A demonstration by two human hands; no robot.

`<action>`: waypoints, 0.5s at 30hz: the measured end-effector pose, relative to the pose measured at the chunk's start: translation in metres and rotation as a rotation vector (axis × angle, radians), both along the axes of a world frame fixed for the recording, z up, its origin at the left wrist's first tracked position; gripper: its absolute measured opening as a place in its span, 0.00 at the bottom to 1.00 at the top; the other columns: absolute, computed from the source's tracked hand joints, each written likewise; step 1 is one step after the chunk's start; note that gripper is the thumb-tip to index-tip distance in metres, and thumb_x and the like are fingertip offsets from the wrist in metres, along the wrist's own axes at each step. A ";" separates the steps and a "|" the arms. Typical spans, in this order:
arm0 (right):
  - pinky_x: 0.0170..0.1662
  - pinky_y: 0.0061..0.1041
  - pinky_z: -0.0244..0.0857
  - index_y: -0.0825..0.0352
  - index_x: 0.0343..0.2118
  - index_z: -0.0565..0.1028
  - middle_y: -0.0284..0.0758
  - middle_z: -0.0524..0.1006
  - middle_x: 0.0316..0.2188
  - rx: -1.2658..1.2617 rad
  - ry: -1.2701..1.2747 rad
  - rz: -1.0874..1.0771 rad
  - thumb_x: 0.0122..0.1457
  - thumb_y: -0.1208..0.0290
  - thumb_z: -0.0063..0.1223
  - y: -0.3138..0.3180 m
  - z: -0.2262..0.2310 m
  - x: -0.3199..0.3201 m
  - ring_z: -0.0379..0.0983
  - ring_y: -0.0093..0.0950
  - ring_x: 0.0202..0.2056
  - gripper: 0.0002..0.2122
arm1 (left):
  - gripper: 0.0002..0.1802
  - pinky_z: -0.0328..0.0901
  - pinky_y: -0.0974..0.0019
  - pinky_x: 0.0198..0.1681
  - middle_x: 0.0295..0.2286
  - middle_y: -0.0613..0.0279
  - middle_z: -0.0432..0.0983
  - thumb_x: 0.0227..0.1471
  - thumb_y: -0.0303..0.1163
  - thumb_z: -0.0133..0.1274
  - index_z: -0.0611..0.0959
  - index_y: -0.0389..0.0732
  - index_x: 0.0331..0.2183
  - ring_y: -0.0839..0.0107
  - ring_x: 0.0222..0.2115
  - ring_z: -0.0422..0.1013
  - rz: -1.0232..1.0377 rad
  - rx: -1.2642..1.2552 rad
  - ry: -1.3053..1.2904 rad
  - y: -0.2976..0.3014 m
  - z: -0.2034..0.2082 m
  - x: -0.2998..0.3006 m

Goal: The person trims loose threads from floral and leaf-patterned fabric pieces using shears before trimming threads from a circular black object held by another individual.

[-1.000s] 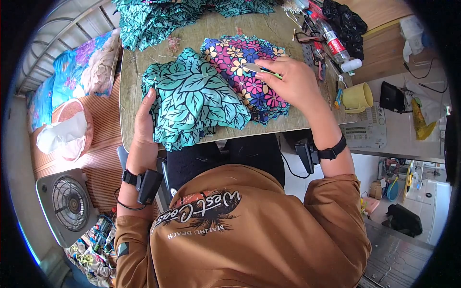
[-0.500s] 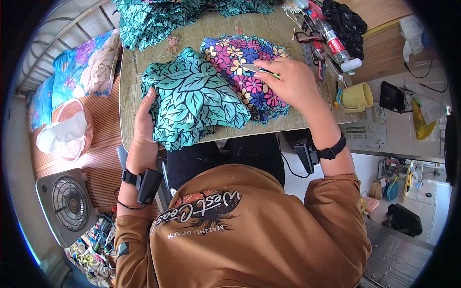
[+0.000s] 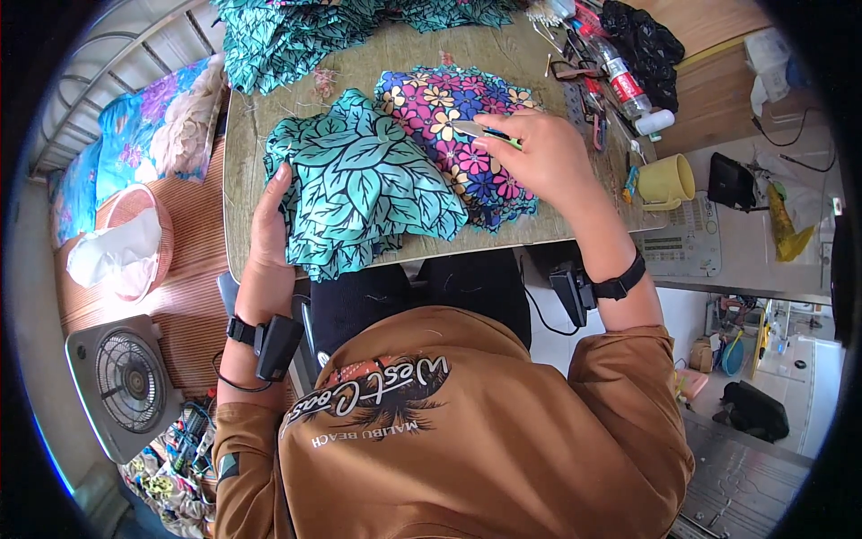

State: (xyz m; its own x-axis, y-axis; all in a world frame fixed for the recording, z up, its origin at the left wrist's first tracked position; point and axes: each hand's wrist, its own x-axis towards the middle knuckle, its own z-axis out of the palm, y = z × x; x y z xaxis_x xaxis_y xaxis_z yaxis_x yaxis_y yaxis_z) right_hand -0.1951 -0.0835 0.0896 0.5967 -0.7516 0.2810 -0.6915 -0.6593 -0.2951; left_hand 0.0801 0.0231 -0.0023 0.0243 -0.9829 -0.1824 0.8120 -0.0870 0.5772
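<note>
Teal leaf-print fabric (image 3: pixel 368 184) lies in a layered pile at the near part of the table. Against its left edge rests my left hand (image 3: pixel 268 220), thumb on top and the other fingers tucked beneath, gripping the cloth. Pinched in my right hand (image 3: pixel 555 160) is a small pair of thread snips (image 3: pixel 469 128), its pale blades pointing left. The snips are over a pile of flower-print fabric (image 3: pixel 489 189) in pink, blue and cream. That pile lies right of the leaf-print one and is partly under it.
More leaf-print fabric (image 3: pixel 278 45) is heaped at the table's far left. A plastic bottle (image 3: pixel 624 81), a black bag (image 3: pixel 642 45) and small tools crowd the far right, with a yellow mug (image 3: pixel 666 182) nearer. A fan (image 3: pixel 127 382) and a pink basket (image 3: pixel 164 238) are on the left.
</note>
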 end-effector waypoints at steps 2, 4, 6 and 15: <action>0.29 0.27 0.63 0.58 0.37 0.78 0.36 0.76 0.25 0.003 -0.008 0.000 0.48 0.61 0.55 0.000 0.000 0.000 0.71 0.33 0.24 0.13 | 0.26 0.66 0.60 0.46 0.44 0.51 0.69 0.54 0.41 0.44 0.66 0.34 0.50 0.61 0.42 0.70 0.008 0.003 0.008 0.000 0.000 0.000; 0.29 0.27 0.64 0.58 0.37 0.78 0.36 0.76 0.25 0.009 -0.010 -0.008 0.48 0.61 0.55 0.000 0.000 0.000 0.71 0.33 0.25 0.13 | 0.26 0.65 0.60 0.46 0.44 0.51 0.69 0.53 0.41 0.45 0.66 0.35 0.50 0.61 0.42 0.69 0.012 0.002 0.002 0.000 0.000 0.000; 0.29 0.27 0.64 0.58 0.37 0.78 0.36 0.76 0.25 0.012 -0.012 -0.012 0.48 0.61 0.55 0.000 0.000 0.000 0.71 0.33 0.25 0.13 | 0.27 0.63 0.60 0.48 0.45 0.51 0.69 0.52 0.40 0.47 0.66 0.35 0.50 0.61 0.43 0.68 0.020 -0.001 -0.010 0.000 0.001 0.000; 0.29 0.27 0.64 0.58 0.37 0.78 0.37 0.76 0.26 0.010 0.008 -0.022 0.49 0.61 0.55 -0.001 -0.001 0.001 0.72 0.33 0.25 0.13 | 0.26 0.66 0.60 0.46 0.44 0.51 0.69 0.54 0.41 0.44 0.66 0.34 0.50 0.61 0.41 0.70 0.029 0.011 -0.010 0.001 0.003 -0.001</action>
